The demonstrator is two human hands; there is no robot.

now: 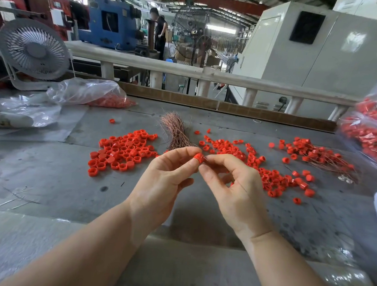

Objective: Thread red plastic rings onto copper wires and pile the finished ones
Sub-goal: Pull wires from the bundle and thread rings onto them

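My left hand (165,177) pinches a red plastic ring (198,157) between thumb and fingertips above the table's middle. My right hand (231,186) meets it from the right, its thumb and forefinger pinched at the ring's side; the wire there is too thin to make out. Behind the hands lies a bundle of copper wires (176,132). A heap of loose red rings (122,150) is spread to the left, another heap (268,173) to the right. Rings threaded on wires (318,155) are piled at the far right.
A grey worktable (58,178) holds everything. Clear plastic bags of red rings lie at back left (92,94) and at the right edge (375,133). A white desk fan (34,50) stands back left. A white railing (188,72) runs behind; a person stands far back.
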